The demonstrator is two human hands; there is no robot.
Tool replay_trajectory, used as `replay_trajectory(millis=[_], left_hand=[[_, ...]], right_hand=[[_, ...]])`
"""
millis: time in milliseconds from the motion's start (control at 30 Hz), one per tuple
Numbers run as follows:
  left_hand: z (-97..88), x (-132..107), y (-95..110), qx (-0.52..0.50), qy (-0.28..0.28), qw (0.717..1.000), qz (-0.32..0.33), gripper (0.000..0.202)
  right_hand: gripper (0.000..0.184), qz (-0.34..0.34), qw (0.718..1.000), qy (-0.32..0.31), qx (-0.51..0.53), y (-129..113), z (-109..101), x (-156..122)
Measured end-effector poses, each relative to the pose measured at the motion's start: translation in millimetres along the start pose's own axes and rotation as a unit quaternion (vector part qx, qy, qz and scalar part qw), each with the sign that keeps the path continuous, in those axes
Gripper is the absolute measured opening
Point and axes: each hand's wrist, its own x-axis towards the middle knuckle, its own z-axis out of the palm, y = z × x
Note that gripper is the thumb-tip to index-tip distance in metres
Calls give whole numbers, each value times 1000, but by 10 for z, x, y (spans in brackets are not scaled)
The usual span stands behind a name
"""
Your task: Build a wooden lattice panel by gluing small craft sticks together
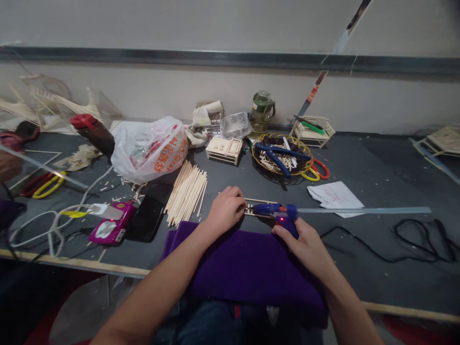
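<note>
My right hand (304, 242) grips a blue glue gun (285, 218), its red light lit and a long clear glue stick (362, 210) poking out of the back. The nozzle points left, at a small frame of thin wooden sticks (260, 201) lying on the dark table. At the frame's left end, the fingers of my left hand (228, 206) are closed on it, right beside the nozzle tip, and partly hide it. Just left of that hand lies a fanned pile of wooden sticks (187, 191). A purple cloth (251, 268) lies under my forearms at the table edge.
Behind stand a plastic bag (149, 148), a small stick table (224, 149), a green jug (262, 111) and a basket (256, 160) with blue pliers (282, 160). A phone (149, 213) and magenta power strip (111, 225) lie left; papers (336, 197) and a black cord (381, 258) right.
</note>
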Motion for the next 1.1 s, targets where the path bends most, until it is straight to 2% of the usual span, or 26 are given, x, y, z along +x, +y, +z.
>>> replay_trajectory(millis=[567,1100], left_hand=[[19,-19,-5,-9,7,1000,-11,13],[31,-20,-2,-35,12,999,-29,12]], right_hand=[[43,13,1000,-4,26,-47,-9,-20],[44,-6,999,11,-35,-36,10,-21]])
